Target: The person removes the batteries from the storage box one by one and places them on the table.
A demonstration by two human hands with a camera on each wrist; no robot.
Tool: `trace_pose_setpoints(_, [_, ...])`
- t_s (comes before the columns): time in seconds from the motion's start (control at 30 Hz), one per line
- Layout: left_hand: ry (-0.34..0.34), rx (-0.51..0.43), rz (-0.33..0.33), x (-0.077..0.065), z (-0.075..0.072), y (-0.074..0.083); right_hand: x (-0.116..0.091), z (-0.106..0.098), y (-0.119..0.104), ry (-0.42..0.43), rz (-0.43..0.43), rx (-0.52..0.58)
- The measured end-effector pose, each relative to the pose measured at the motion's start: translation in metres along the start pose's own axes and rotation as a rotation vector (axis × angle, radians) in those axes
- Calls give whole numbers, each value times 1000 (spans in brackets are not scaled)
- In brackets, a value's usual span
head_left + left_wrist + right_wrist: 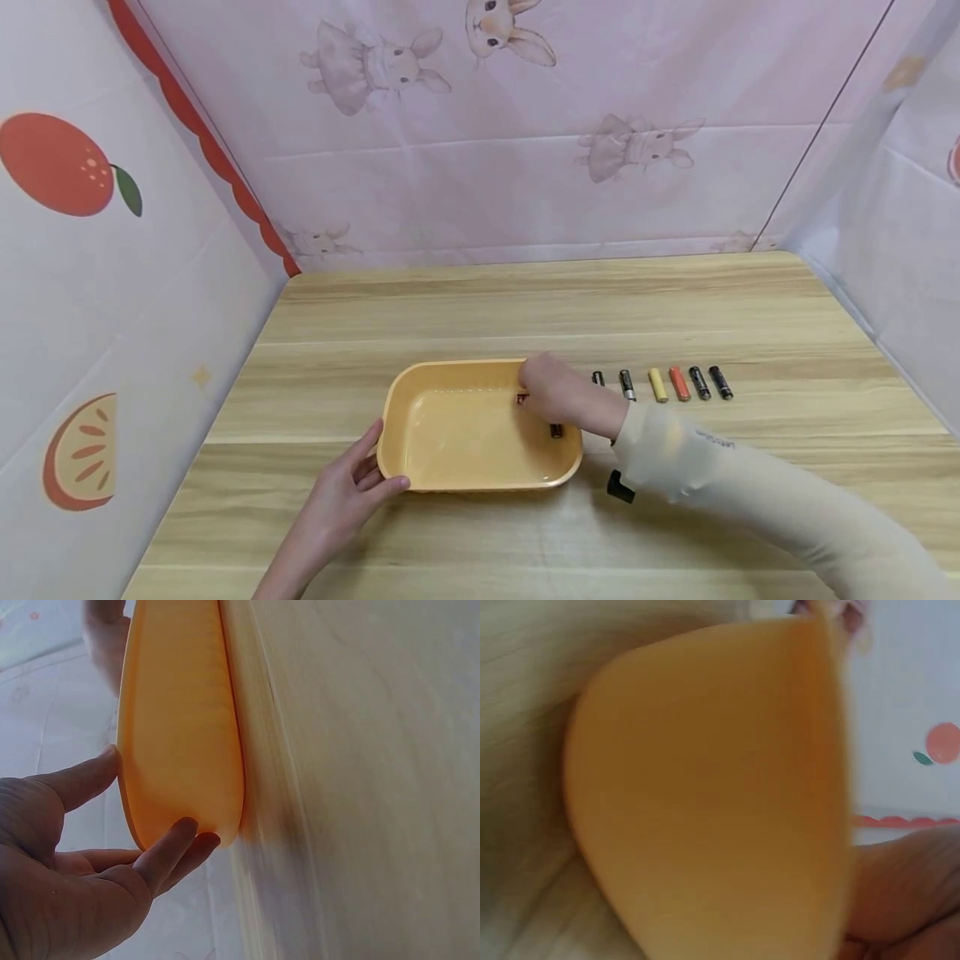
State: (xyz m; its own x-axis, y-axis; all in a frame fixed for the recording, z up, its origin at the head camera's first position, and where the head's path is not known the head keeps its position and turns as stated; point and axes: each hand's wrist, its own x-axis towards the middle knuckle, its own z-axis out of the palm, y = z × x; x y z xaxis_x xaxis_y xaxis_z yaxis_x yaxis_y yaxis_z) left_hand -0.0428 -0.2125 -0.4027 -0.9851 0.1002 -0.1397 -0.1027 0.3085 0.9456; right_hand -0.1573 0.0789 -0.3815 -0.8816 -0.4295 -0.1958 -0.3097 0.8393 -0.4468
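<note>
A yellow plastic tub [450,483] sits on the wooden table. My left hand [348,492] holds its left end, thumb at the rim and fingers against the outer wall, as the left wrist view also shows. Over the tub's right end my right hand [558,392] reaches in. A small dark and red battery [522,398] shows at its fingertips, mostly hidden by the hand. Another dark battery [556,431] lies inside the tub, beneath the hand. In the blurred right wrist view, the tub's wall [705,787] covers the right fingers.
Right of the tub several batteries lie spaced in a row: two dark ones [627,385] near the wrist, a yellow one [657,385], an orange one [679,383], and two more black ones [721,382]. Printed wall sheets [510,200] border the table's back and sides.
</note>
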Motion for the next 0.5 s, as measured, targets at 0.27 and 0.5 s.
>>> trace_pose_setpoints(0.27, [2, 19, -2, 1, 1, -1, 3, 18, 0, 81, -141, -222])
trace_pose_setpoints(0.5, [7, 56, 3, 1, 1, -1, 3, 21, 0, 123, -163, -250])
